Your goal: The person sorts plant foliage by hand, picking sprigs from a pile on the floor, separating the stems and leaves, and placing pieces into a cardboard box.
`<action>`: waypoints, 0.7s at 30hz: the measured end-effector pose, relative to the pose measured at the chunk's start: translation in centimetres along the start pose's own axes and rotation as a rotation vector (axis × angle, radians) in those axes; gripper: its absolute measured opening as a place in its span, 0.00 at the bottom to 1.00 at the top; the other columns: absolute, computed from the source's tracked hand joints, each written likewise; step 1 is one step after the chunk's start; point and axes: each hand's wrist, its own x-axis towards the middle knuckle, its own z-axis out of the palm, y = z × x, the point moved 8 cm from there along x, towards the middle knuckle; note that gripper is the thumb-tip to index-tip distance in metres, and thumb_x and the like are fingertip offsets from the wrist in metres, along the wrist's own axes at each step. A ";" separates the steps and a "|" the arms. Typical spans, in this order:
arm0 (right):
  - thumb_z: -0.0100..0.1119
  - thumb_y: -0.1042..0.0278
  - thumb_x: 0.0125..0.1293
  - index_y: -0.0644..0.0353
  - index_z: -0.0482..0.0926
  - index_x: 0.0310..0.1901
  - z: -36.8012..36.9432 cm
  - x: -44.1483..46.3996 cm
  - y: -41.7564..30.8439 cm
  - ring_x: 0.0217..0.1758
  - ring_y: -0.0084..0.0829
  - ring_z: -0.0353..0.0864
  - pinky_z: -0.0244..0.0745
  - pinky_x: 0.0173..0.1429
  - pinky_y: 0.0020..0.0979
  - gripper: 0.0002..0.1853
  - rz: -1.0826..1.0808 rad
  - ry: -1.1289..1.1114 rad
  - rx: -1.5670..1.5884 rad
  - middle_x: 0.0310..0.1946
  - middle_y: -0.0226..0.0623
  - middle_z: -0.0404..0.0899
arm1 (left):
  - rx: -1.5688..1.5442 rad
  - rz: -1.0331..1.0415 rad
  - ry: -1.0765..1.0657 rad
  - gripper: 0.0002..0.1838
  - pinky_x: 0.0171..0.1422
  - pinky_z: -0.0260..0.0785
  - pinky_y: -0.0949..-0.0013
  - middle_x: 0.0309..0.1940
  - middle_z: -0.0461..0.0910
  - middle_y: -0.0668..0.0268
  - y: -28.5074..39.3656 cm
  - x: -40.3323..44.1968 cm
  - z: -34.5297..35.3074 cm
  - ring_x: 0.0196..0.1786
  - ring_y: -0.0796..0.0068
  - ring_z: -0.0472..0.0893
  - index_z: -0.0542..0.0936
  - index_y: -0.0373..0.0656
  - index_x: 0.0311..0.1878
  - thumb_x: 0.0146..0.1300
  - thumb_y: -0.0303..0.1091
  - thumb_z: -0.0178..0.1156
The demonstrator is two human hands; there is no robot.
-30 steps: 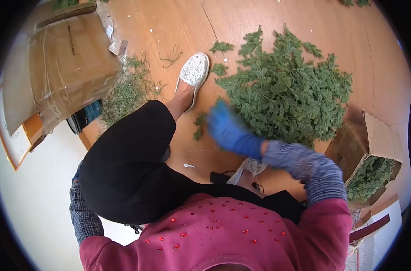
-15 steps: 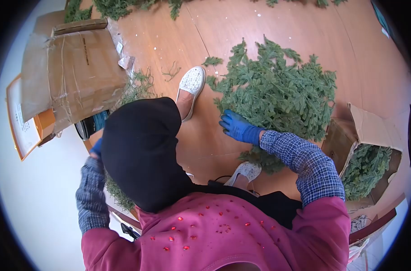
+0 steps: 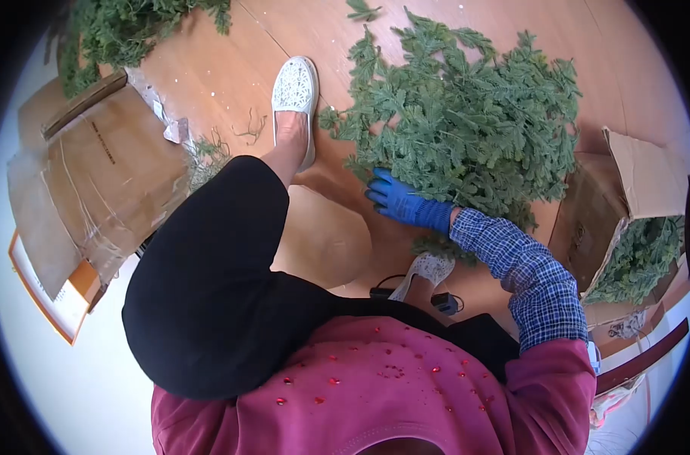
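Note:
My right hand (image 3: 407,203), in a blue glove, lies at the near left edge of a large pile of green artificial sprigs (image 3: 474,114). Its fingers are spread and touch the outer leaves; no sprig shows gripped in them. My left hand and its sleeve are out of sight. Under the right wrist, a few more leaves (image 3: 440,246) lie near my right shoe (image 3: 430,267). A tan, rounded flat surface (image 3: 326,235) shows between my legs.
An open carton (image 3: 652,178) with greenery stands at right, a taped carton (image 3: 117,159) at left. More greenery (image 3: 121,34) lies at upper left. My left shoe (image 3: 294,87) is beside the pile. A black cable and adapter (image 3: 445,303) lie near my right foot.
My right hand has come down to the pile's edge from a blurred sweep. My left hand, glimpsed beside the knee earlier, has left view. The tan surface has appeared between my legs.

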 end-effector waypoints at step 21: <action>0.52 0.63 0.56 0.55 0.79 0.42 1.9 -0.1 0.9 0.62 0.41 0.67 0.57 0.71 0.44 0.13 0.286 0.113 0.256 0.52 0.40 0.73 | 0.162 0.035 -0.318 0.11 0.40 0.76 0.70 0.36 0.85 0.60 -2.1 5.7 -5.6 0.34 0.72 0.84 0.82 0.38 0.43 0.61 0.34 0.60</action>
